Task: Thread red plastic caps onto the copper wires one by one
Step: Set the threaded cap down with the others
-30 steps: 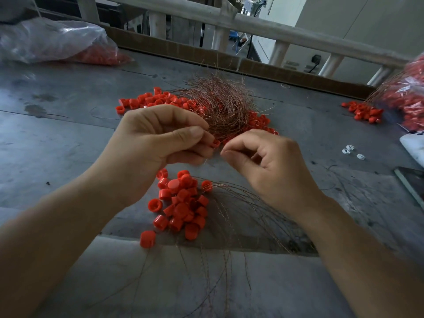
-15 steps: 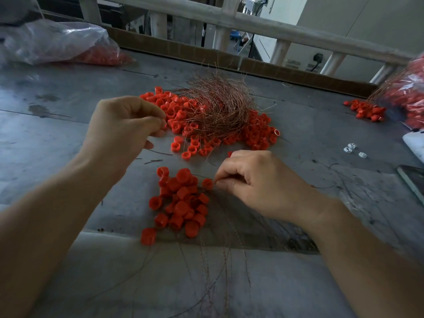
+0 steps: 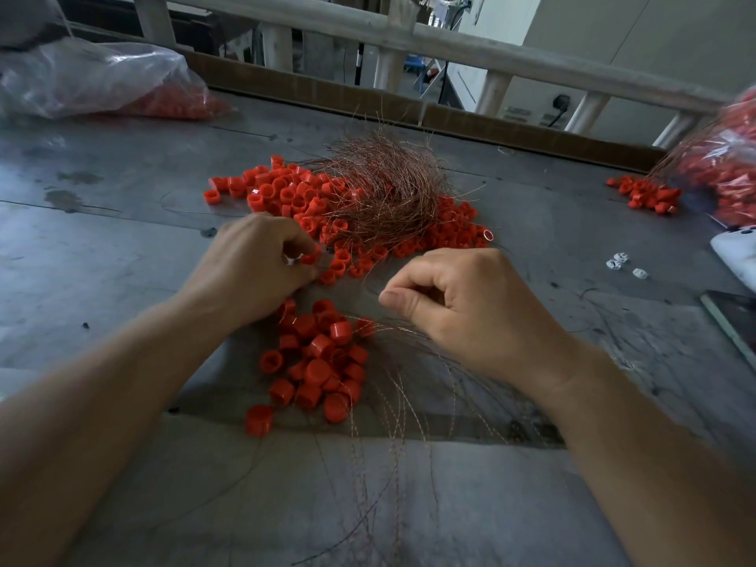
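red caps (image 3: 286, 194) lie heaped by the copper wires (image 3: 388, 190) on the worktop (image 3: 122, 247) as the left hand (image 3: 249, 268), now parted from the right hand (image 3: 470, 296), pinches a fresh cap (image 3: 309, 258) in its fingers, likely for the next threading, while the right's fingers stay curled tight, on a wire or nothing, impossible to tell.

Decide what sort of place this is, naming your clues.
Probably a small workshop bench: loose red caps and a copper wire bundle on a worn grey table, plus a plastic bag of caps.

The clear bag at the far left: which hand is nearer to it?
Left. The left hand is below and right of the bag in the picture; the right hand is even farther right.
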The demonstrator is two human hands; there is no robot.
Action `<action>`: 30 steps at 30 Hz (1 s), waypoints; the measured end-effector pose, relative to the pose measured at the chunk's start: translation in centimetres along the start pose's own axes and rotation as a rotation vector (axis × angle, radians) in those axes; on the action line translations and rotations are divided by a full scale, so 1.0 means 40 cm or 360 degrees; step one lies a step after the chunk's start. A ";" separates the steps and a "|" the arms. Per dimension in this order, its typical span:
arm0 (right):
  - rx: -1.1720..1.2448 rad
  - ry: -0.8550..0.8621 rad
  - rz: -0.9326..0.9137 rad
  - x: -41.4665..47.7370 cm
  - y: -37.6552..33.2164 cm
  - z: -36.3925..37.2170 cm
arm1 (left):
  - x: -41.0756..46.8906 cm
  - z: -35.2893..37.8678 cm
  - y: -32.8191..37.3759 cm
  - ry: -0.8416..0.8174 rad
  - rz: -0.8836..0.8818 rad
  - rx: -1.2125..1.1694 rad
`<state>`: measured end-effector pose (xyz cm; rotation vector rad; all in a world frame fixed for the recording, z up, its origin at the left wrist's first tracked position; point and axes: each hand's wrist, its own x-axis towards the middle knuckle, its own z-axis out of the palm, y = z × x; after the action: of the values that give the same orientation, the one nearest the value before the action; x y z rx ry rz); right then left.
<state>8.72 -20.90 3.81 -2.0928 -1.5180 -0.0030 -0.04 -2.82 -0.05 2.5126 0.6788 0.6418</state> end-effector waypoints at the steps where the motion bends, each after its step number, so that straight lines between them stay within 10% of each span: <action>1: -0.0010 0.0006 0.0009 0.001 0.002 0.001 | 0.001 0.000 -0.001 -0.0005 0.0007 0.0001; 19: -0.0516 -0.0184 -0.0087 0.040 0.046 0.060 | -0.044 -0.047 0.069 0.0195 0.0142 -0.0391; 30: -0.0284 0.0161 -0.0224 0.019 0.015 0.036 | -0.055 -0.055 0.074 -0.0096 0.0157 -0.1020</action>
<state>9.07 -19.74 2.59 -2.0813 -1.6518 -0.3021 -1.91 -5.68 2.59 1.9629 0.2638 0.6833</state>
